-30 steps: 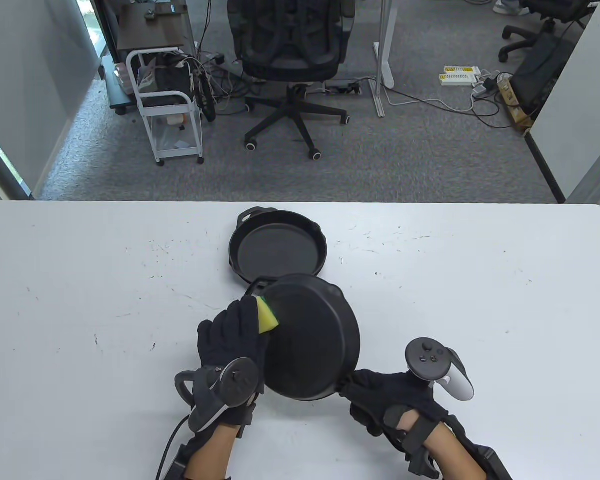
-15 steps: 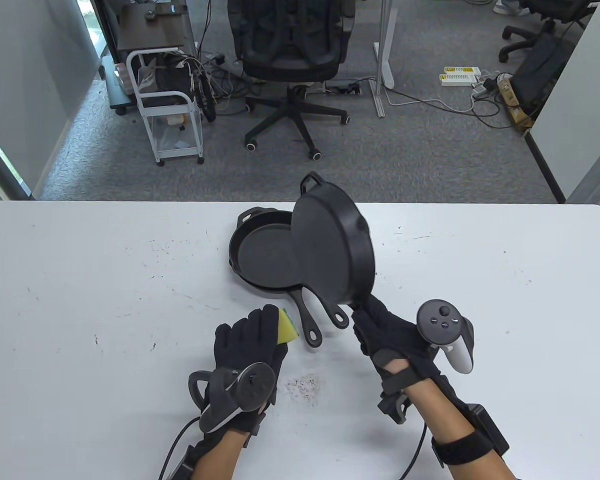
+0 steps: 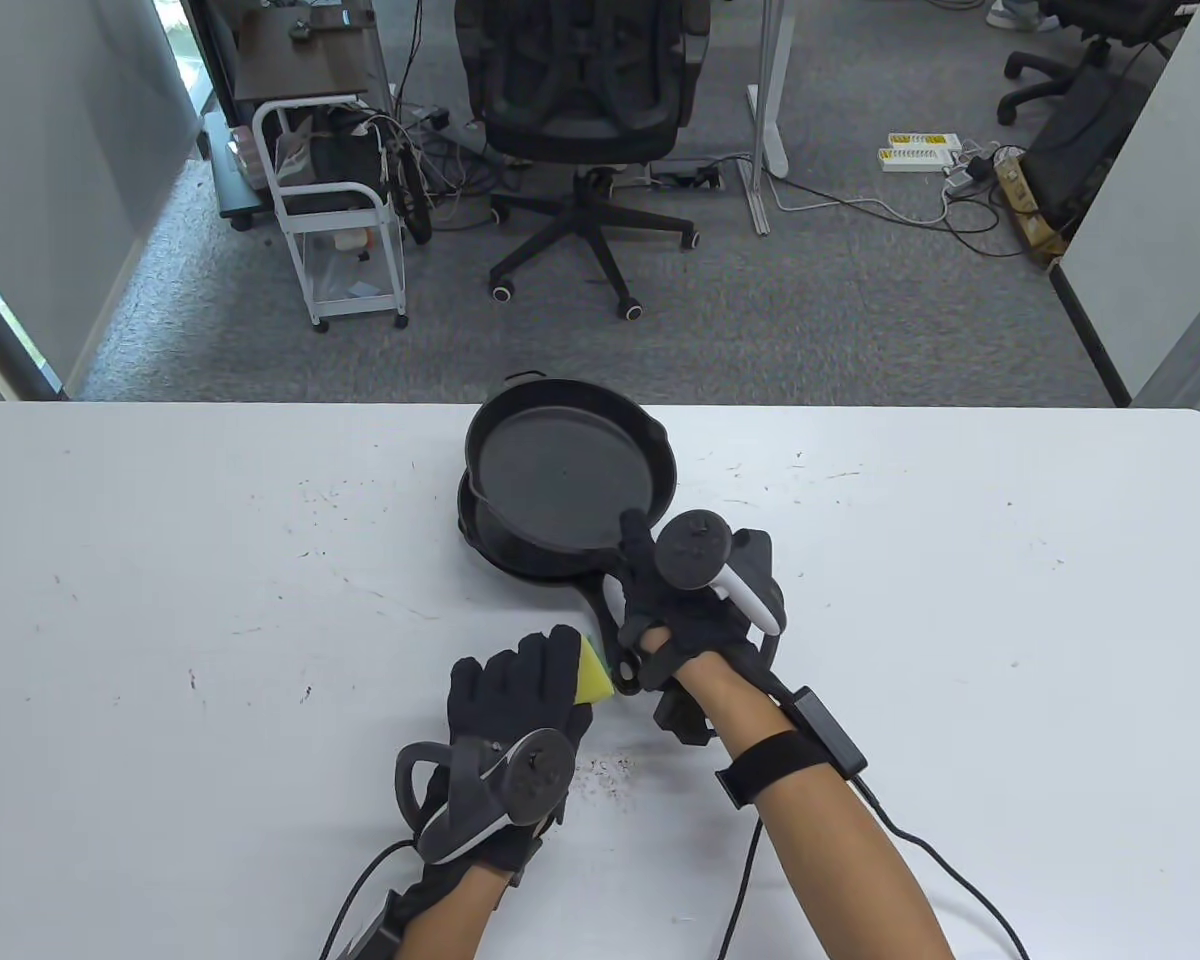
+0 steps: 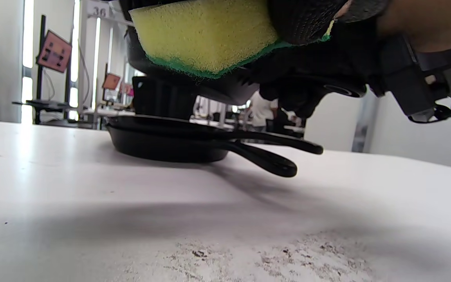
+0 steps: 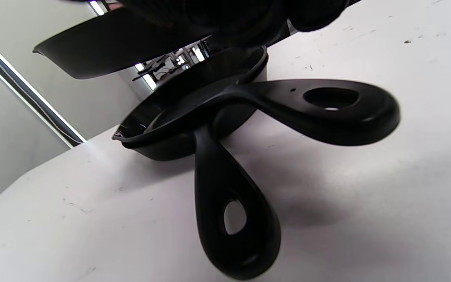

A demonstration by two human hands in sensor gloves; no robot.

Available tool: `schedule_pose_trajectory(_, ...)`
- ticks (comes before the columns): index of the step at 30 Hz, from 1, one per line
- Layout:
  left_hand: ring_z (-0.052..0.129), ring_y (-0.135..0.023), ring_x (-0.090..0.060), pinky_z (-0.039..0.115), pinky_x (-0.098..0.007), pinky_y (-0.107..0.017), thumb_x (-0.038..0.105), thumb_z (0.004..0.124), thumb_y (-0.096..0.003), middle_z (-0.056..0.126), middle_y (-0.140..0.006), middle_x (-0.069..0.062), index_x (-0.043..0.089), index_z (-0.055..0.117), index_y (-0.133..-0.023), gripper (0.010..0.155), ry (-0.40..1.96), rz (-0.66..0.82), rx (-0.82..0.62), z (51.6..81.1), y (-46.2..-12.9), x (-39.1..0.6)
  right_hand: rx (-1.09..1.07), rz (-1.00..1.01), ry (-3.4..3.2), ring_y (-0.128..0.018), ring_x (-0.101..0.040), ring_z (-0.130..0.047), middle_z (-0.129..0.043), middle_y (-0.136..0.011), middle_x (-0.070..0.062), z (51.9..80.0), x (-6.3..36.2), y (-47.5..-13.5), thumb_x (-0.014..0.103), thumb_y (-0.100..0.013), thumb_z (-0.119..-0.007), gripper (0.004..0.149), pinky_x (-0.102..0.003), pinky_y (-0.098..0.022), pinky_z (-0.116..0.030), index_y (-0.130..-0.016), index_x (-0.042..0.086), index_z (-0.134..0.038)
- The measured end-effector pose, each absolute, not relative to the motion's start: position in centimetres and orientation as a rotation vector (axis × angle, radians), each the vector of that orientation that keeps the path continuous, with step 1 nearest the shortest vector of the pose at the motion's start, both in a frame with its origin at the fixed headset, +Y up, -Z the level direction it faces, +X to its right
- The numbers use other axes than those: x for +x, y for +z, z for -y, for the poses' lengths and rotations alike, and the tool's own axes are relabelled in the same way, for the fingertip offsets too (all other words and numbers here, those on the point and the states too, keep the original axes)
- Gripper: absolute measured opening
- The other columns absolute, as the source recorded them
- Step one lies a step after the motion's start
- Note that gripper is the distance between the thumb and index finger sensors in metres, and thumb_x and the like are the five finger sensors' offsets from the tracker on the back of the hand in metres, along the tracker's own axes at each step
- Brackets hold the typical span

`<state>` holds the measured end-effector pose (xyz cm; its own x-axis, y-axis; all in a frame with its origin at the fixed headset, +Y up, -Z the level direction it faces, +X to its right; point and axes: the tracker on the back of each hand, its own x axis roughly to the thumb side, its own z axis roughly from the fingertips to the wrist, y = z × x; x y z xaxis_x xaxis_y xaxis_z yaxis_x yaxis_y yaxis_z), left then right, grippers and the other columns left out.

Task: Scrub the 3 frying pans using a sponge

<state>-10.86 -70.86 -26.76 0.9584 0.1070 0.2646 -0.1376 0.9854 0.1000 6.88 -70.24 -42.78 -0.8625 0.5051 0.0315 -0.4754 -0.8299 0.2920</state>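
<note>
- the right hand (image 3: pixel 695 610) grips the handle of the top frying pan (image 3: pixel 570 478), its fingers curled round it, holding the pan open side up over the stack.
- two more frying pans (image 4: pixel 170 141) sit nested on the white counter (image 3: pixel 210 600), handles toward the person.
- the left hand (image 3: pixel 515 700) holds the yellow-green sponge (image 3: pixel 593 672) near the handles.
- gritty crumbs (image 3: pixel 605 768) lie just beside the left hand.

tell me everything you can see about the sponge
The sponge is a small block, yellow foam with a thin green scouring layer on one face, which faces down in the left wrist view. It looks dry. The left hand holds it clear above the white table, fingers curled over it, near the stacked pans' handles.
</note>
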Motion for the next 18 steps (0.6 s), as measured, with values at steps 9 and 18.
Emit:
schedule_pose_trajectory(9, 0.066, -0.110, -0.040, 0.044, -0.069, -0.082, 0.049, 0.068, -0.0650, 0.056, -0.126, -0.012, 0.025, 0.038, -0.127, 0.074, 0.122, 0.237, 0.076, 71.4, -27.3, -11.3, 0.007, -0.488, 2.637, -0.052, -0.029, -0.085, -0.075, -0.086, -0.011, 71.9, 4.7, -44.7, 0.032, -0.053, -0.071, 0.060, -0.056, -0.055, -0.066, -0.108, 0.027, -0.047)
schedule_pose_trajectory(18, 0.066, -0.110, -0.040, 0.043, -0.069, -0.082, 0.049, 0.068, -0.0651, 0.055, -0.127, -0.012, 0.025, 0.038, -0.127, 0.074, 0.124, 0.230, 0.065, 71.4, -27.3, -11.5, 0.047, -0.451, 2.665, -0.053, -0.027, -0.087, -0.073, -0.093, -0.014, 72.2, 3.5, -44.8, 0.032, -0.052, -0.073, 0.060, -0.055, -0.056, -0.068, -0.107, 0.021, -0.051)
